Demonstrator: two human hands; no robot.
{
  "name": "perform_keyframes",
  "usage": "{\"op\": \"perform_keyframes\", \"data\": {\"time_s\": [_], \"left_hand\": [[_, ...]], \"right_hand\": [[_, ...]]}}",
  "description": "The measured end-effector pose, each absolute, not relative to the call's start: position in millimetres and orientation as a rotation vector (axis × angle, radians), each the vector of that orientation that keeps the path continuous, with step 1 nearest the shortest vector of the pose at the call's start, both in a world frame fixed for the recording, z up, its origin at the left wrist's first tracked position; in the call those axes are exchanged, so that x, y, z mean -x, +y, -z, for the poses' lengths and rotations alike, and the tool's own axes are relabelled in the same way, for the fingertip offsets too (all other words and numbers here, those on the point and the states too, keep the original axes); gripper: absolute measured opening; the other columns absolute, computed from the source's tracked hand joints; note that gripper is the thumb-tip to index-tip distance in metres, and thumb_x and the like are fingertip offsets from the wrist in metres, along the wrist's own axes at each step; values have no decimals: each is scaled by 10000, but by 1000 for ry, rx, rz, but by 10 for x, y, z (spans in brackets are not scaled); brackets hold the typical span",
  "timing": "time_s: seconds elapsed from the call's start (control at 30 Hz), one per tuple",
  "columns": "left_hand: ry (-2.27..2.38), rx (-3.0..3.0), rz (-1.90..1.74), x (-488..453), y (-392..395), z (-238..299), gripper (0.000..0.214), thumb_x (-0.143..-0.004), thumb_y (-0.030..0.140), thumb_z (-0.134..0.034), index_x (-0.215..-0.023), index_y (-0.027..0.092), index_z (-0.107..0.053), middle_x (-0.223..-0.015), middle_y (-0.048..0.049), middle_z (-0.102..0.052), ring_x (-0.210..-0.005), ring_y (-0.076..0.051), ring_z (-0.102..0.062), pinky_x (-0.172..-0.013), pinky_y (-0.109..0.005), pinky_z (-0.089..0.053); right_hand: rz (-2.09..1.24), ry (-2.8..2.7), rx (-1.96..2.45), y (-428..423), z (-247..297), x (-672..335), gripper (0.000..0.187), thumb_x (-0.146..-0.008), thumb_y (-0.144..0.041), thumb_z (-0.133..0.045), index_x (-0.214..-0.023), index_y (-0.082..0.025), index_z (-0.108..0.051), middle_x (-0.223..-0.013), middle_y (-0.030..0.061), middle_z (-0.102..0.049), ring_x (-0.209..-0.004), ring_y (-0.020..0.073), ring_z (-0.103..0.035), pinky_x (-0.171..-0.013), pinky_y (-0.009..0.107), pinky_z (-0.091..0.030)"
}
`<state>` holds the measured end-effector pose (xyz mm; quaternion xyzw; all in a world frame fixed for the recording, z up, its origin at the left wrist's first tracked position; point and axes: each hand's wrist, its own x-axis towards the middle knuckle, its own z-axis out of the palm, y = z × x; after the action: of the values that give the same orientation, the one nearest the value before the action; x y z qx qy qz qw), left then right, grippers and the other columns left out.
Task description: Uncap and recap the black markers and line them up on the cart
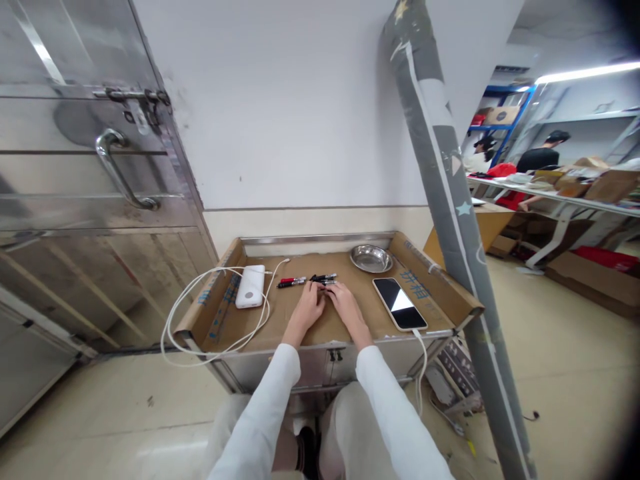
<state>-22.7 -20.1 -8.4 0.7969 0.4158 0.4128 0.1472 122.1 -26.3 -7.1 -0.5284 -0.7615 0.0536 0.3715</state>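
Observation:
My left hand (310, 304) and my right hand (344, 302) are close together over the middle of a cardboard-lined tabletop (295, 323). The fingers of both hands are curled inward, fingertips against a small cluster of dark pens (327, 277). Whatever lies between the fingers is too small and too covered to make out. Just left of my left hand lie a red-and-black pen (287, 281) and a black pen (286, 285), side by side. A round metal dish (371, 259) stands behind my right hand.
A white power bank (251, 287) with a looped white cable (173, 313) is at left. At right a phone (400, 304) is plugged into a cable (423, 360). A long grey wrapped roll (460, 207) leans beside the table. A metal door (85, 133) is at left; people work far right.

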Motion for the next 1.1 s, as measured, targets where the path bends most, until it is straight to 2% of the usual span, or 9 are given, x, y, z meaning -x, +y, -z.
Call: {"op": "perform_keyframes", "data": {"time_s": [0.13, 0.23, 0.4, 0.6, 0.87, 1.1], "left_hand": [[1282, -2256, -1158, 207, -170, 112, 92, -839, 108, -455, -874, 187, -487, -931, -62, -527, -913, -191, -551, -874, -391, -477], [1330, -2279, -1153, 208, -158, 133, 85, -851, 116, -450, -823, 191, -477, -900, -56, -528, -893, -190, -549, -863, -384, -474], [1442, -2333, -1152, 227, -138, 151, 85, -871, 124, -434, -828, 187, -471, -885, -48, -518, -865, -184, -544, -846, -376, -472], [1601, -2339, -1126, 221, -121, 120, 85, -876, 119, -423, -836, 179, -469, -885, -50, -514, -878, -185, -543, -832, -368, -473], [1662, -2328, -1030, 226, -231, 23, 80, -886, 141, -423, -849, 167, -489, -882, -76, -557, -870, -201, -565, -811, -372, -469], [1723, -2343, -974, 236, -273, 28, 145, -907, 161, -386, -933, 147, -528, -938, -119, -590, -891, -222, -585, -807, -369, -466]], "right_hand": [[-193, -1950, 1276, -240, 109, -1229, 240, -871, -140, -478, -1022, -204, -653, -1004, 74, -634, -969, 190, -576, -901, 339, -458], [-235, -1926, 1229, -225, 134, -1240, 251, -857, -132, -491, -1034, -218, -647, -1023, 65, -632, -996, 188, -572, -924, 346, -450], [-248, -1878, 1219, -188, 196, -1254, 263, -845, -122, -490, -1048, -214, -629, -1042, 66, -609, -1005, 187, -573, -929, 346, -449], [-256, -1896, 1226, -205, 190, -1257, 208, -852, -126, -485, -981, -209, -625, -975, 49, -589, -896, 163, -591, -860, 313, -473], [-1, -1927, 1405, -412, -26, -1219, 151, -868, -149, -486, -944, -195, -607, -967, 78, -571, -952, 219, -539, -883, 380, -451], [-36, -1903, 1439, -346, 33, -1220, 197, -892, -128, -418, -890, -187, -606, -922, 66, -591, -875, 195, -567, -829, 327, -457]]}}
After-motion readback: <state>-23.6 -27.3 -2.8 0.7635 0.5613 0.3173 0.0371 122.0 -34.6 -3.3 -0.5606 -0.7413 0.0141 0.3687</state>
